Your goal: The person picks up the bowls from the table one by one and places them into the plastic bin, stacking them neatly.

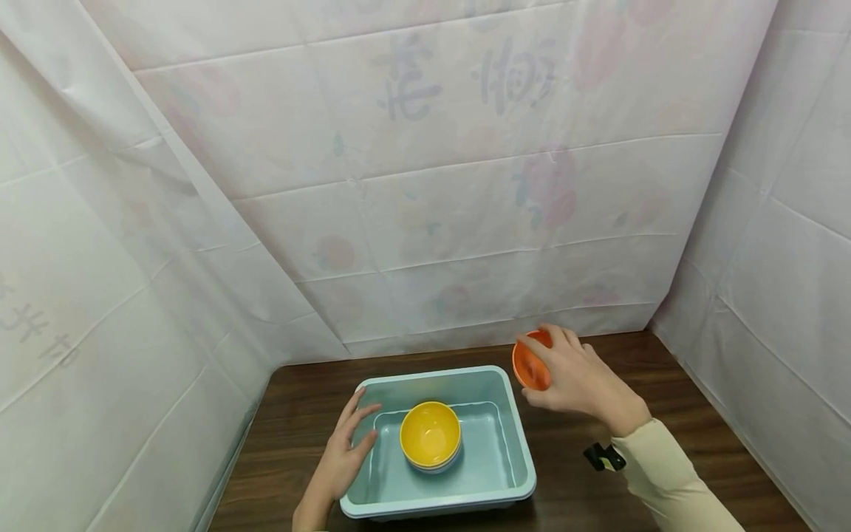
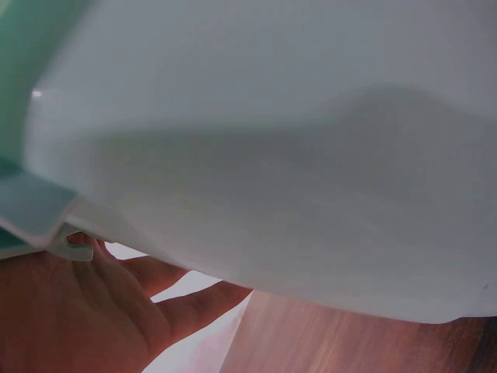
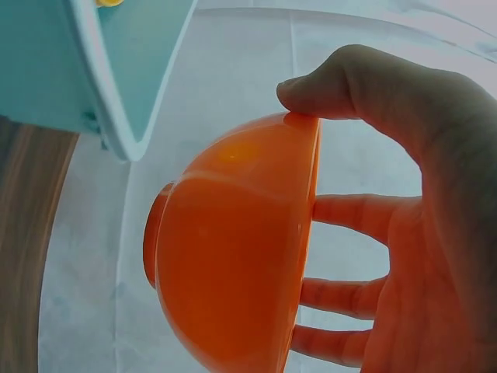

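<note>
My right hand (image 1: 581,373) grips an orange bowl (image 1: 530,362) by its rim, just right of the tub's back right corner. In the right wrist view the bowl (image 3: 233,241) is tipped onto its side, thumb on one edge and fingers at the opening. My left hand (image 1: 340,454) lies along the left side of a light blue plastic tub (image 1: 488,473), its fingers spread and fairly straight over the rim. Inside the tub a yellow bowl (image 1: 430,434) sits upright on top of at least one paler bowl, mostly hidden beneath it.
The tub rests on a dark wooden table (image 1: 279,421). White printed sheets (image 1: 465,207) hang behind the table and along both sides. A small black device (image 1: 605,457) is at my right cuff.
</note>
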`<action>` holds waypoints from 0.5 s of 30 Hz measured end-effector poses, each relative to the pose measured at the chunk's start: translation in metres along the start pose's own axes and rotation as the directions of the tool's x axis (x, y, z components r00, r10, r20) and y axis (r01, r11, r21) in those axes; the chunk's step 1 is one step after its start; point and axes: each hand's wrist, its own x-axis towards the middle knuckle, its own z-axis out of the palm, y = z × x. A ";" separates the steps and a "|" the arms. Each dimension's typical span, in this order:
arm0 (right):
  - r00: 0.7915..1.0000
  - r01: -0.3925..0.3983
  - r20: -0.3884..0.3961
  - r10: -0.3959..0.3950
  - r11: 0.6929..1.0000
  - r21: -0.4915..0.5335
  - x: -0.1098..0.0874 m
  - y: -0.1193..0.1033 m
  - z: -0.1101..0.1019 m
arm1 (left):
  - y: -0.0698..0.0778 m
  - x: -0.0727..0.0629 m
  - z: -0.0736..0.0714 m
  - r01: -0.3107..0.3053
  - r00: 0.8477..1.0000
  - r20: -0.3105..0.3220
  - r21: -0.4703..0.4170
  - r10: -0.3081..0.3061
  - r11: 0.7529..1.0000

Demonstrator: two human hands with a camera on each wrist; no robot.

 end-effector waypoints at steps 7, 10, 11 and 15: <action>1.000 0.022 -0.007 -0.022 1.000 0.012 0.009 -0.012 0.000 | 0.000 0.000 0.000 -0.013 1.000 0.001 -0.001 0.013 1.000; 0.999 0.031 -0.007 -0.031 0.999 0.011 0.013 -0.017 0.001 | 0.000 0.000 0.000 -0.013 1.000 0.004 -0.002 0.013 1.000; 0.999 0.035 -0.005 -0.035 0.999 0.011 0.014 -0.019 0.001 | 0.000 0.000 0.000 -0.013 1.000 0.004 -0.002 0.013 1.000; 0.999 0.046 0.009 -0.046 0.999 0.023 0.020 -0.025 0.001 | -0.001 0.000 0.000 -0.006 1.000 0.005 -0.003 0.006 1.000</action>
